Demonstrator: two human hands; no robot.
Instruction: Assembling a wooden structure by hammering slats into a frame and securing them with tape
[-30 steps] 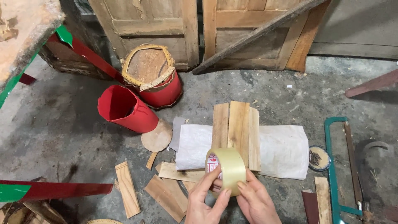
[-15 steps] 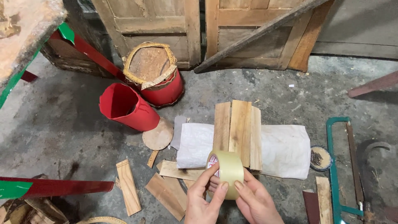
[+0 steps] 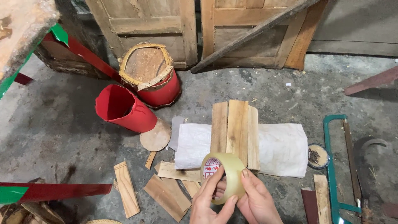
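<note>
Both hands — left hand [image 3: 209,203], right hand [image 3: 258,201] — pinch the tape roll [image 3: 224,176]; fingers curled.

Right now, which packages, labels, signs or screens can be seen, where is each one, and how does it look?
Tape roll: bottom centre, held in the left hand and right hand; a yellowish clear ring with a white inner core label printed in red.
White sack: flat on the floor under three wooden planks; rectangular, plain woven white.
No signs or screens are in view.
</note>
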